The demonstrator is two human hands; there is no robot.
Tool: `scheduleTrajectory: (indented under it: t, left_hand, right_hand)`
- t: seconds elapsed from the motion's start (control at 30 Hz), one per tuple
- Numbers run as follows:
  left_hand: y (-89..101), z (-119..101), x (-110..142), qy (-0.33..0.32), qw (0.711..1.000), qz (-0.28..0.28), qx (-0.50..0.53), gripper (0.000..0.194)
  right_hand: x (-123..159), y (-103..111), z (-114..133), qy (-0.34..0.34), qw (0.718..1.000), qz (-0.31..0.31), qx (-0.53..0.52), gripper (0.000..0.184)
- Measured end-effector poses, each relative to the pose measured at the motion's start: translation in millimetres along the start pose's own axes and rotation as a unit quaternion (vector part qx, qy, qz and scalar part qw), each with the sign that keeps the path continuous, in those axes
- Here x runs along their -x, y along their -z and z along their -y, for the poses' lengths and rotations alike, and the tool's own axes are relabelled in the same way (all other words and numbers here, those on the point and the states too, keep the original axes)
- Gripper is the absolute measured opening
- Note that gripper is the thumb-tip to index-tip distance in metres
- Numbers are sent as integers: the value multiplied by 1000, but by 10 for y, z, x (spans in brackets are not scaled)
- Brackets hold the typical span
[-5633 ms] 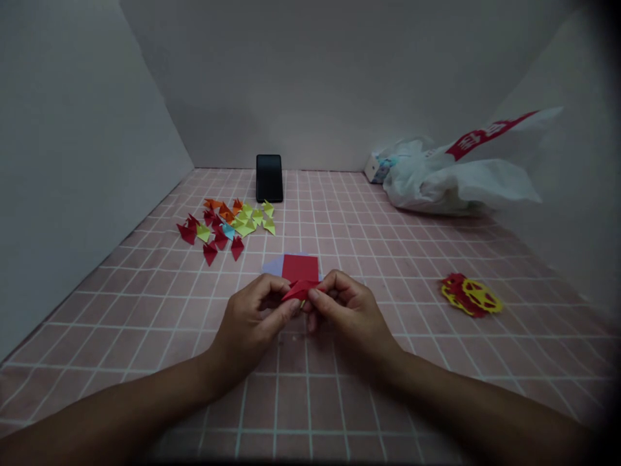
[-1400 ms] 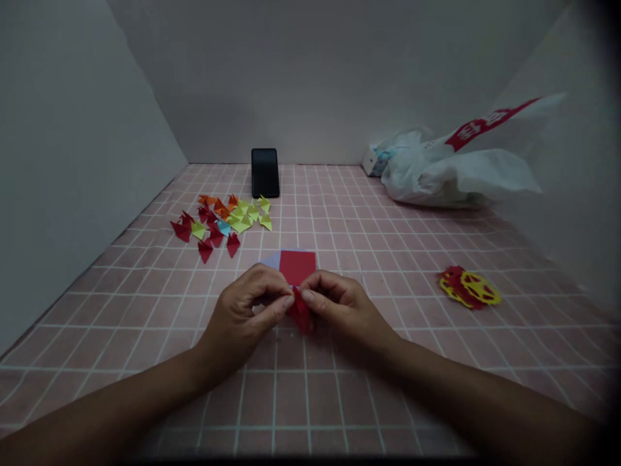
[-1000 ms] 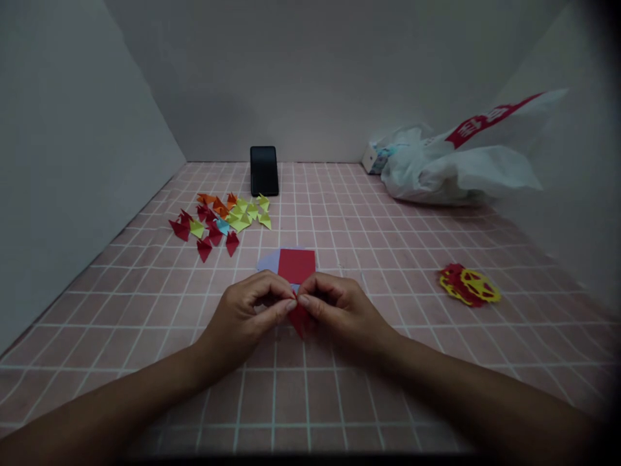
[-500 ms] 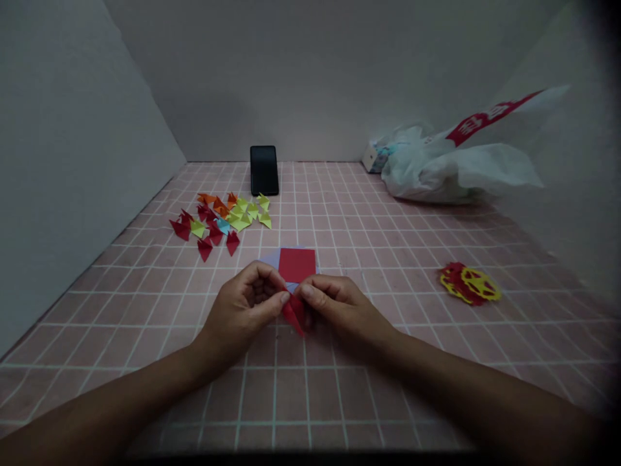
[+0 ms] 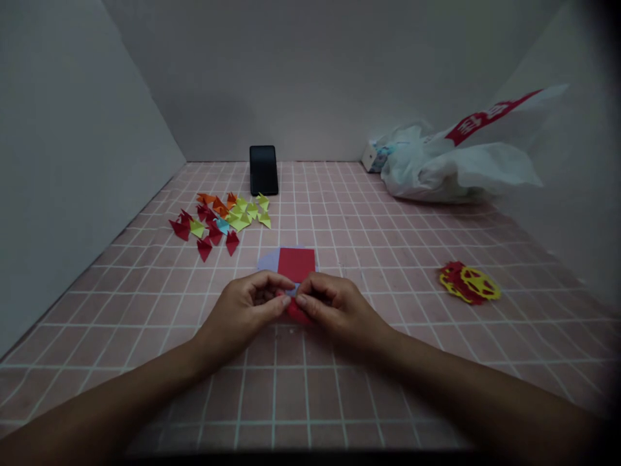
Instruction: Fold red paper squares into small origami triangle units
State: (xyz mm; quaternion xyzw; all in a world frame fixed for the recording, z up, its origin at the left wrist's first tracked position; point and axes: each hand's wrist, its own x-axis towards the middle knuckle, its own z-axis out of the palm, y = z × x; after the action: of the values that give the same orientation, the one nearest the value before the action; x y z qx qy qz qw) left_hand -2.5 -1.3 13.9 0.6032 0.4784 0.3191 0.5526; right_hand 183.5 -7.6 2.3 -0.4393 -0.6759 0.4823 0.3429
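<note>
The right hand (image 5: 342,307) was clamped, thumb to forefinger, on one red fold (image 5: 297,313); most of that piece was hidden behind the fingers, so from my end I couldn't make out its shape. The left hand (image 5: 245,307) had its thumb against the fold, the forefinger tip a little apart from the thumb; whether the curled fingers behind pressed on it too, I could not tell. The fold was about midway between the left and right edges of the tabletop (image 5: 291,401). Just beyond, I had one red square (image 5: 296,264) over lilac paper (image 5: 268,260), which was so covered that I couldn't count sheets.

Toward the far left corner lay the birds (image 5: 232,242): one blue, three orange, and at least six red and six yellow, overlapping too much for an exact tally. One phone (image 5: 263,170) stood tilted near the far edge. Toward the right edge were cut-outs (image 5: 469,283), at least one red and two yellow, stacked. At the far right corner I saw one bag (image 5: 436,175), contents unseen, partly covering one box (image 5: 370,157). Both forearms (image 5: 121,391) ran out of view.
</note>
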Motion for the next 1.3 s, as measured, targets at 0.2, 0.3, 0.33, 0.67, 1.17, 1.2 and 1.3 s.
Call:
scheduleTrajectory:
  t: [0.2,0.3,0.33,0.67,1.17,1.2,1.3]
  left_hand:
    - [7,-31,28,-10,998,-4,-55,13]
    - [-13,-33,39,-42,996,-43,-68,13]
    - [-20,-34,42,-50,995,-53,-71,12]
    - [-17,-59,70,-53,996,-26,-69,16]
    - [3,-27,43,-14,998,15,-53,23]
    - [-4,-25,38,-10,999,15,-41,23]
    - [-22,-17,24,3,999,27,-18,24]
  right_hand:
    - [1,26,-31,-9,999,1,-42,26]
    - [-4,-1,-49,-31,991,15,-126,20]
    - [-6,-13,-52,-30,989,18,-142,17]
    - [16,32,-30,-39,996,20,-77,21]
    - [1,19,-70,-93,984,51,-142,31]
    - [0,17,-72,-103,981,47,-155,32]
    - [-4,32,-50,-99,985,33,-134,31]
